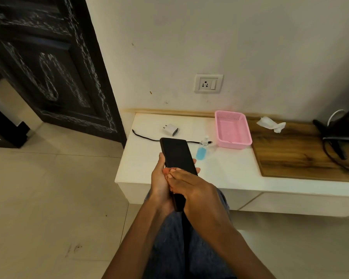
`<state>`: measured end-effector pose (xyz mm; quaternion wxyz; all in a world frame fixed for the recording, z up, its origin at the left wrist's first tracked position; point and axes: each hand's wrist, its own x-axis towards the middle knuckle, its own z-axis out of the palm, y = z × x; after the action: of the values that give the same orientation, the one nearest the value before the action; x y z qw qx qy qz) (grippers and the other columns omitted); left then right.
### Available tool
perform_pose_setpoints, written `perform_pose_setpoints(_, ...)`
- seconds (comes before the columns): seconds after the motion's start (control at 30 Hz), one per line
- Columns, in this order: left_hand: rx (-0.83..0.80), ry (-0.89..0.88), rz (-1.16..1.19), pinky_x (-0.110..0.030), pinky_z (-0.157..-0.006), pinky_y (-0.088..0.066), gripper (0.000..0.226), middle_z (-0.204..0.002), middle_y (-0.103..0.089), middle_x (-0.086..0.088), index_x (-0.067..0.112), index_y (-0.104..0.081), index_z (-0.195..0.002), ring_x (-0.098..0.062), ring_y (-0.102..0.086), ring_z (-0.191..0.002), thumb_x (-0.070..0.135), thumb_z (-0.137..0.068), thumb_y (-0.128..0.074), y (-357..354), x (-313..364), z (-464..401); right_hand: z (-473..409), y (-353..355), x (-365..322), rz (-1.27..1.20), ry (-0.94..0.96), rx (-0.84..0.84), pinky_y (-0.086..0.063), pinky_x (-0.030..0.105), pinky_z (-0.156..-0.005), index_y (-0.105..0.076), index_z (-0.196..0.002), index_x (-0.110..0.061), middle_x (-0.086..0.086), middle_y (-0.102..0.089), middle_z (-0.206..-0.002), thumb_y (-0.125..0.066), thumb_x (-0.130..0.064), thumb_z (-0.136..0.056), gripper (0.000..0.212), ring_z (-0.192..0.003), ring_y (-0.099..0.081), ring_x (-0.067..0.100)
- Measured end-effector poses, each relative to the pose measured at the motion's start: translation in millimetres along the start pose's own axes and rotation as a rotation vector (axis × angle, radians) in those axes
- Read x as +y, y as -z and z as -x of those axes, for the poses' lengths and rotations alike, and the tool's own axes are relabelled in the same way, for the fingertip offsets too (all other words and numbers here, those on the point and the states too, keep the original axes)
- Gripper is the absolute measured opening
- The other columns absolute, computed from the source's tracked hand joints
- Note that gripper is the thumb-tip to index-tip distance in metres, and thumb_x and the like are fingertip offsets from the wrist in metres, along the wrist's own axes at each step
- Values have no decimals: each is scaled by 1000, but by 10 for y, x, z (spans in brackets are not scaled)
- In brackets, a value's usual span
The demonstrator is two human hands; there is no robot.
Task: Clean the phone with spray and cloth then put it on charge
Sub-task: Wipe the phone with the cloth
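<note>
My left hand (159, 178) grips a black phone (176, 154) from underneath, screen up, in front of the white counter's edge. My right hand (191, 184) lies across the phone's lower half and presses a small orange cloth (168, 171) against the screen; only a strip of the cloth shows under the fingers. A small spray bottle with blue liquid (201, 151) stands on the white counter (145, 158) just right of the phone. A white charger plug (170, 129) and a black cable (143, 136) lie behind the phone. A wall socket (208, 83) sits above them.
An empty pink basket (233, 129) stands right of the spray bottle. A crumpled white tissue (270, 123) lies on the wooden board (290, 154) further right, beside a dark monitor stand and cables (334, 137). A dark carved door (48, 67) is at left over a tiled floor.
</note>
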<state>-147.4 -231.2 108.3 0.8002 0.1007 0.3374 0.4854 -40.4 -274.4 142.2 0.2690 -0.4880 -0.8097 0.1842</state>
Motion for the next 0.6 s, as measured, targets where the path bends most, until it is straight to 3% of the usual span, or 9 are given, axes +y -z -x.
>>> perform_pose_setpoints(0.03, -18, -5, -2, -37, -93, -46, 76, -93, -74, -9, 10, -78, -90, -22, -67, -90, 70, -86, -31, 18, 16, -2, 48, -23, 30, 57, 98, 67, -46, 35, -97, -68, -110, -4, 12, -65, -119, -48, 7, -71, 45, -115, -58, 29)
perform_pose_setpoints(0.13, -1, -7, 31, -41, -85, -50, 77, -95, -74, -10, 10, -76, -93, -23, -68, -87, 69, -87, -28, 7, 24, 1, 25, -69, -71, 58, 128, 121, -55, 46, -79, -71, -97, 4, 18, -71, -104, -70, 20, -53, 47, -97, -68, 32)
perform_pose_setpoints(0.2, 26, -20, 81, -42, -80, -52, 74, -100, -73, -11, 9, -69, -105, -25, -68, -88, 67, -88, -28, 32, 71, -28, 79, -89, -82, 76, 191, 71, -54, 45, -79, -72, -96, 3, 15, -72, -101, -79, 21, -46, 54, -94, -69, 29)
perform_pose_setpoints(0.3, 49, -67, 94, -42, -78, -53, 72, -107, -72, -11, 11, -61, -119, -27, -69, -89, 67, -89, -27, 55, 154, -46, 193, -123, -81, 114, 237, 87, -52, 36, -83, -72, -96, 0, 12, -73, -100, -83, 13, -50, 50, -94, -70, 25)
perform_pose_setpoints(0.37, 64, -77, 92, -42, -76, -55, 72, -106, -72, -11, 12, -61, -118, -27, -70, -86, 67, -90, -26, 36, 156, -50, 236, -129, -120, 141, 264, 163, -51, 31, -85, -72, -97, -1, 10, -73, -100, -72, 4, -70, 27, -94, -70, 22)
perform_pose_setpoints(0.4, 78, -78, 97, -42, -76, -56, 71, -105, -73, -11, 12, -62, -117, -27, -71, -84, 67, -89, -26, 28, 149, -49, 255, -130, -130, 171, 269, 194, -51, 28, -85, -73, -96, -2, 9, -74, -99, -57, -3, -87, 19, -94, -70, 21)
perform_pose_setpoints(0.47, 81, -86, 108, -43, -75, -57, 71, -105, -73, -12, 13, -67, -109, -28, -72, -85, 68, -89, -27, 15, 126, -61, 250, -112, -157, 202, 249, 204, -52, 28, -84, -74, -95, -4, 8, -74, -98, -19, -21, -103, 58, -93, -70, 19)
perform_pose_setpoints(0.5, 70, -93, 123, -44, -74, -58, 72, -106, -73, -13, 13, -71, -102, -29, -72, -86, 68, -89, -27, 14, 111, -70, 252, -110, -174, 210, 223, 214, -53, 29, -83, -74, -95, -4, 7, -74, -98, -12, -27, -103, 67, -94, -70, 19)
perform_pose_setpoints(0.6, 34, -103, 131, -43, -70, -59, 76, -106, -72, -13, 13, -78, -86, -29, -72, -88, 68, -89, -26, -7, 97, -85, 292, -92, -192, 260, 168, 235, -57, 33, -81, -74, -97, -2, 9, -73, -100, -27, -22, -100, 51, -96, -69, 22)
